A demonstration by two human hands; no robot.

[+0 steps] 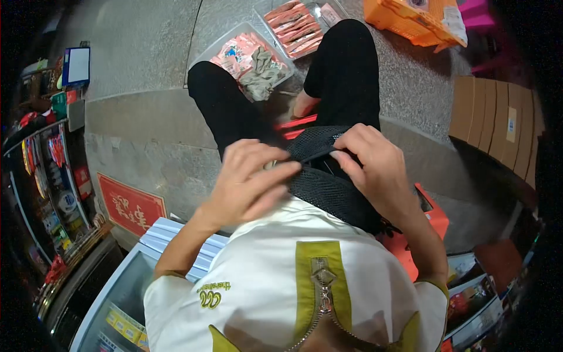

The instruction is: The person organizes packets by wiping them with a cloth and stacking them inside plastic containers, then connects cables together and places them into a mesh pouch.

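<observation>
A black mesh pouch (pixel 331 190) lies across my lap, its upper edge parted around a dark opening. My right hand (pixel 372 164) pinches that edge between thumb and fingers. Over the pouch's left end hovers my left hand (pixel 252 179), fingers spread and blurred; whether a fingertip touches the mesh, I cannot tell. What lies inside the pouch is hidden. Past my knees, a clear tub (pixel 202 56) holds pink printed packets (pixel 237 50) and crumpled grey-green fabric (pixel 261 73). Beside it, a second clear tub (pixel 325 38) contains a row of pink packs (pixel 293 26).
An orange crate (pixel 404 20) stands at the upper right, above stacked flat cardboard (pixel 489 117). On the left are a shelf of goods (pixel 56 182), a red mat (pixel 132 202) and a glass-topped case (pixel 126 281). A red stool part (pixel 434 217) shows beside my right arm.
</observation>
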